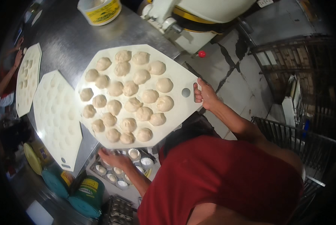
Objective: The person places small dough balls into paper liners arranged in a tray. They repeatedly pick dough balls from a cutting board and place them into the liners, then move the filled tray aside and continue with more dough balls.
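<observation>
My right hand [206,94] grips the handle slot of a white octagonal dough-divider plate [179,80]. Several rounded dough balls [130,88] lie across this plate, a few touching each other. At the plate's near edge is my left hand [114,159], its fingers partly hidden at the rim where it appears to support it. Beneath the left hand, a dark muffin tray [122,184] carries paper cups, some with small dough balls. A second white plate [58,112] with shallow round hollows rests on the steel table [58,36] to the left.
Farther left, another person's hands [18,57] are by a third plate [30,81] bearing dough pieces. A tub with a yellow label [103,12] stands on the table. Beyond its corner is a white machine [190,33] with a red knob [202,54]. Teal buckets [86,197] stand below left.
</observation>
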Action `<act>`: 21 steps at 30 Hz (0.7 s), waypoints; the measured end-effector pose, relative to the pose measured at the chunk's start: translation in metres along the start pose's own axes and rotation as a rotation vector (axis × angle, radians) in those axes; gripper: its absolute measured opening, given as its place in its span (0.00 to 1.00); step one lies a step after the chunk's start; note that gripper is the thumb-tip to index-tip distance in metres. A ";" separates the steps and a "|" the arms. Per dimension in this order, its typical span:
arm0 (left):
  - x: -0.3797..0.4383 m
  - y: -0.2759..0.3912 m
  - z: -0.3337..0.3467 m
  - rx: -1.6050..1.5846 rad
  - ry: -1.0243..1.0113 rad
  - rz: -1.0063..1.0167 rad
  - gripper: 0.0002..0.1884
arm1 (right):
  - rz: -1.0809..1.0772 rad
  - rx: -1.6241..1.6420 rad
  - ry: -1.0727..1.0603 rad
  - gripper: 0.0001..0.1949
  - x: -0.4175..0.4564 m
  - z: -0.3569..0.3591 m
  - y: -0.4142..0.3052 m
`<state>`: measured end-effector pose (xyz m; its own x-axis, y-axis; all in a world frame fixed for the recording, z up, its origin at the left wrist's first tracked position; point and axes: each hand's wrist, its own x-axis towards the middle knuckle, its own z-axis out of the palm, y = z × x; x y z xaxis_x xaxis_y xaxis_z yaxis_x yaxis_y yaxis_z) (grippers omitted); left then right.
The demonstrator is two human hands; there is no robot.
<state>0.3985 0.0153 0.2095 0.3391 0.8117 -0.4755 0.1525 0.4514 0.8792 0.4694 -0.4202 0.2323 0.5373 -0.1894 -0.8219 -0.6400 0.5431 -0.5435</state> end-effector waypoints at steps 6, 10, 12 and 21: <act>-0.022 -0.016 -0.026 -0.247 -0.353 -0.384 0.43 | -0.238 -0.157 0.214 0.21 0.002 -0.014 0.003; -0.040 -0.035 -0.030 -0.248 -0.311 -0.442 0.47 | -0.320 -0.195 0.236 0.20 0.040 -0.033 0.011; -0.028 -0.051 -0.033 -0.276 -0.312 -0.482 0.45 | -0.336 -0.174 0.263 0.19 0.049 -0.048 0.021; 0.013 -0.096 0.094 -0.194 -0.717 -0.649 0.34 | -0.441 0.071 0.722 0.15 0.024 -0.074 0.023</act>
<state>0.4753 -0.0524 0.1213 0.7356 -0.0033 -0.6774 0.3748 0.8350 0.4030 0.4270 -0.4728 0.1878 0.2319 -0.8585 -0.4575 -0.4051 0.3424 -0.8477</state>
